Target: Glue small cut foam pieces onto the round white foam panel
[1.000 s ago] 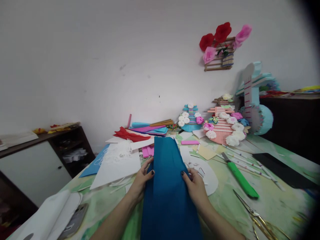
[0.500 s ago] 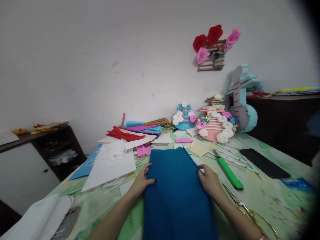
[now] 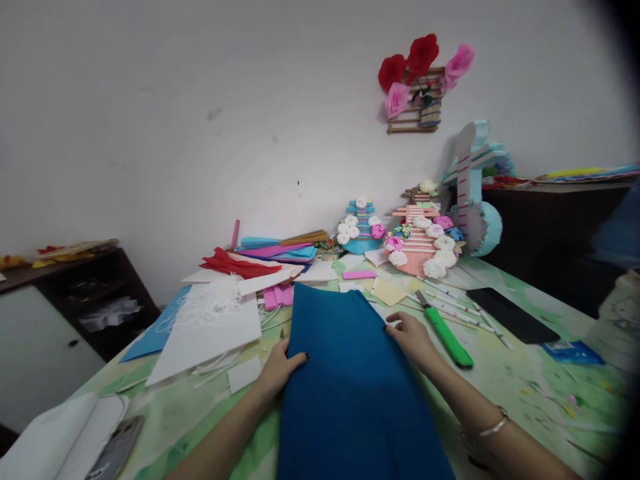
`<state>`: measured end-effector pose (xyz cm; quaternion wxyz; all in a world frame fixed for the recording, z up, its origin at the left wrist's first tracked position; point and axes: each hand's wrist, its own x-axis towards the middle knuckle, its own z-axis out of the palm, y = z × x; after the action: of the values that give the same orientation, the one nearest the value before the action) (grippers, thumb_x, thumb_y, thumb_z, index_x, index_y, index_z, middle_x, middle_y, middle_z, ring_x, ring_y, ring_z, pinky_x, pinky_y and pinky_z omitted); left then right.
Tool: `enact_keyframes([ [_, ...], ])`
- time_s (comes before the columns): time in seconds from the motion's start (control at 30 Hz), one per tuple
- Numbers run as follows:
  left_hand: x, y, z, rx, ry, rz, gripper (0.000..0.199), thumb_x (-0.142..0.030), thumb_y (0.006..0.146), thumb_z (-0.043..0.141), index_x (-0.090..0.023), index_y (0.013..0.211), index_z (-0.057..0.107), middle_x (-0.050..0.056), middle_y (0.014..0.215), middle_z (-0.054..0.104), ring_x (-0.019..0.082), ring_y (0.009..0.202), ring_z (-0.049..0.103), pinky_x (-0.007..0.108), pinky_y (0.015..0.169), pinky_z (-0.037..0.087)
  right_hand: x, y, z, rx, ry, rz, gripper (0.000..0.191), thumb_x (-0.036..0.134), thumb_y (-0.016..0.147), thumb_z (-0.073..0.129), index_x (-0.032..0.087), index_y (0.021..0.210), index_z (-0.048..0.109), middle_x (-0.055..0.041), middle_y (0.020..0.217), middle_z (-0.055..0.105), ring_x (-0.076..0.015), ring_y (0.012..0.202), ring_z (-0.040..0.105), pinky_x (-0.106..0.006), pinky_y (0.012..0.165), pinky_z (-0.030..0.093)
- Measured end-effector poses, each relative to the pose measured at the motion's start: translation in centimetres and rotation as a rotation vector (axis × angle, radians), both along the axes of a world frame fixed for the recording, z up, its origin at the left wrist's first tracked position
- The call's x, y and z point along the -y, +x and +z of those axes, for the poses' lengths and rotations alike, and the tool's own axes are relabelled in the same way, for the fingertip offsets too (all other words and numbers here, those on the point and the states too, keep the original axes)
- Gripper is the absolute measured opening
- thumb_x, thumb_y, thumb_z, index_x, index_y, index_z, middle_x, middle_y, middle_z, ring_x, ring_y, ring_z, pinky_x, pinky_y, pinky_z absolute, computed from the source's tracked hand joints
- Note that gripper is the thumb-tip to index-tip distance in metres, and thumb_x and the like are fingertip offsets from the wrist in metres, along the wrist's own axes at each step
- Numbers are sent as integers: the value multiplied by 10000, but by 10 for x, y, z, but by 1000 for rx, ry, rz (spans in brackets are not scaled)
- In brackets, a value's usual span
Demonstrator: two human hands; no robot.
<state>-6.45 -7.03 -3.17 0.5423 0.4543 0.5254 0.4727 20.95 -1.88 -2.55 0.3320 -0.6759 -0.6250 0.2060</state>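
Note:
A large dark blue sheet of paper (image 3: 345, 380) lies lengthwise in front of me, running off the bottom of the view. My left hand (image 3: 280, 367) grips its left edge, thumb on top and the other fingers mostly hidden beneath. On the far right side, my right hand (image 3: 407, 333) pinches the edge between thumb and fingers. The sheet's far edge is slightly uneven, with a raised corner near the right. Just right of my right hand lies a green utility knife (image 3: 447, 337) with its blade out.
White sheets (image 3: 205, 333) with tangled string lie left, near folded coloured paper (image 3: 280, 250). Flower-decorated craft pieces (image 3: 423, 240) stand against the wall. Markers (image 3: 457, 307) and a black phone (image 3: 513, 315) are right. A grey phone (image 3: 117, 447) sits at the near left.
The view has shifted a little right. My right hand has moved up along the sheet's edge, and its forearm now covers most of the gold scissors. Both hands stay on the blue paper.

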Motion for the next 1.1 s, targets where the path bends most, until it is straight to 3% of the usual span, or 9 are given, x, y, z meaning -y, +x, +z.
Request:
enact_keyframes([
  [0.1, 4, 4, 3, 180, -125, 89, 190, -113, 628, 623, -158, 803, 566, -5, 573, 629, 149, 477, 582, 238, 469, 451, -3, 3, -8, -52, 31, 23, 201, 228, 735, 490, 167, 764, 679, -61, 743, 690, -204, 719, 610, -266, 613, 374],
  [0.17, 7, 4, 7, 362, -218, 98, 239, -107, 629, 608, -164, 856, 559, 7, 629, 658, 167, 534, 619, 274, 528, 495, -2, 5, -14, -88, 45, 44, 220, 256, 737, 480, 174, 725, 683, -54, 738, 697, -209, 722, 615, -272, 614, 375],
  [0.27, 11, 2, 12, 599, -335, 5, 243, -111, 630, 590, -131, 872, 594, 60, 712, 699, 207, 629, 662, 347, 641, 534, 0, 8, -18, -123, 63, 47, 250, 301, 735, 464, 167, 724, 674, -55, 712, 685, -214, 700, 605, -280, 603, 369],
  [0.43, 15, 3, 5, 876, -323, -188, 162, -203, 595, 649, -127, 737, 664, 57, 668, 709, 210, 630, 669, 337, 664, 536, 1, 6, -15, -164, 87, 13, 263, 330, 731, 434, 167, 731, 640, -51, 705, 656, -205, 688, 575, -285, 604, 358],
  [0.5, 17, 6, 1, 895, -342, -245, 205, -254, 574, 691, -125, 734, 685, 66, 682, 716, 223, 645, 673, 345, 672, 535, 1, 6, -13, -182, 88, -12, 240, 326, 720, 437, 173, 708, 621, -44, 683, 640, -202, 674, 563, -285, 596, 352],
  [0.73, 29, 9, -1, 829, -375, -240, 387, -450, 520, 759, -163, 773, 698, 55, 725, 723, 265, 743, 679, 411, 786, 516, 4, 2, -15, -307, 65, -52, 207, 332, 724, 440, 188, 727, 588, -30, 662, 622, -190, 650, 550, -277, 585, 359],
  [0.83, 33, 8, -2, 783, -420, -160, 327, -423, 508, 752, -166, 700, 690, 52, 682, 715, 253, 687, 676, 371, 693, 534, 8, -4, -16, -399, 16, -12, 251, 377, 749, 432, 191, 743, 600, -14, 589, 616, -182, 583, 551, -269, 552, 380],
  [0.93, 34, 10, -5, 697, -373, -83, 199, -338, 545, 699, -158, 622, 661, 52, 601, 686, 238, 588, 657, 345, 581, 527, 11, -8, -13, -494, -22, 17, 328, 447, 766, 424, 184, 716, 615, -32, 630, 652, -199, 637, 582, -277, 568, 415],
  [1.1, 30, 16, -3, 659, -273, 183, 113, -223, 509, 675, -149, 519, 591, 3, 446, 596, 157, 414, 569, 255, 434, 465, 17, -6, -4, -646, -108, 0, 596, 603, 832, 222, 168, 740, 619, -63, 603, 645, -197, 578, 591, -288, 521, 417],
])
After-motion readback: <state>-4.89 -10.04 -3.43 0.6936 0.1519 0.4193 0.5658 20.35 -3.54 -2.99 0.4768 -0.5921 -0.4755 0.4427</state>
